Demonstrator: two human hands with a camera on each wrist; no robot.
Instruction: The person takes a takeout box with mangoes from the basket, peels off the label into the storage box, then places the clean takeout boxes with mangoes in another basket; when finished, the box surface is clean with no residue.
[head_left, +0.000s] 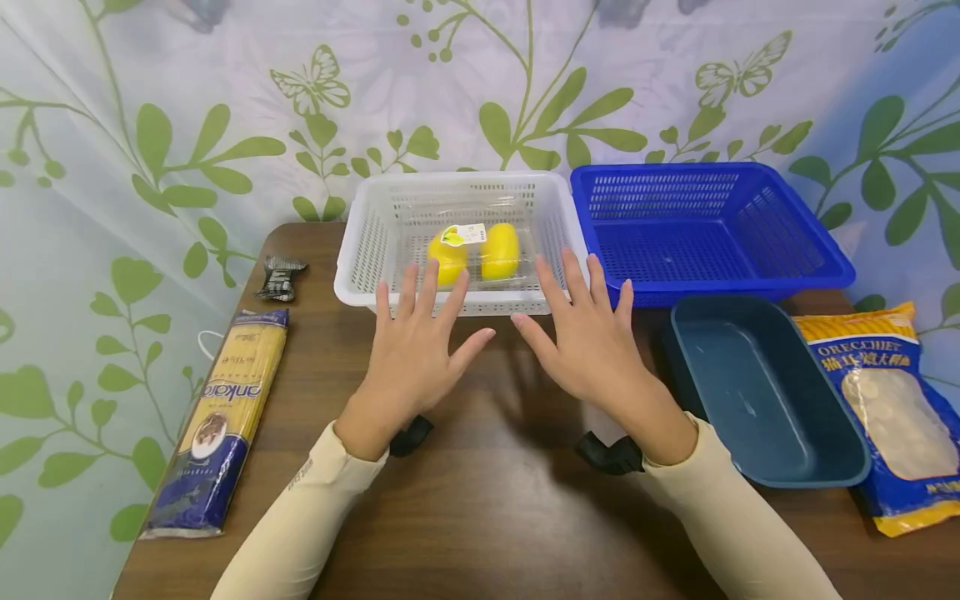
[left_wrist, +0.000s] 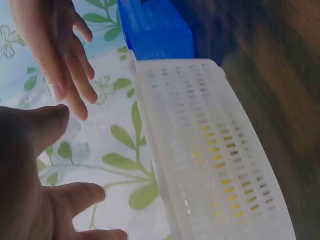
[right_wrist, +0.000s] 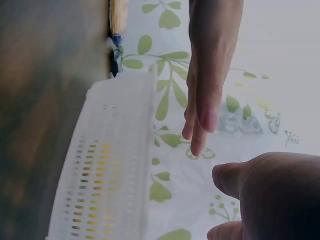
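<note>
Both hands hang with fingers spread and palms down before the white basket (head_left: pixel 345 279). The left hand (head_left: pixel 412 362) is at the basket's front left, the right hand (head_left: pixel 592 350) at its front right; neither holds anything. Inside the basket lies a clear package with two yellow fruits (head_left: pixel 500 252) and a white label (head_left: pixel 463 234). In the left wrist view the left hand (left_wrist: pixel 35 175) and the white basket's side (left_wrist: pixel 200 130) show apart. The right wrist view has the right hand (right_wrist: pixel 280 195) beside the basket wall (right_wrist: pixel 115 125), not touching it.
A blue basket (head_left: pixel 660 242) stands right of the white one, with a dark teal tub (head_left: pixel 765 392) in front. Farther right lies an orecchiette bag (head_left: pixel 892 408). On the left are a pasta packet (head_left: pixel 225 408) and a small black wrapped item (head_left: pixel 280 277). A patterned curtain hangs behind.
</note>
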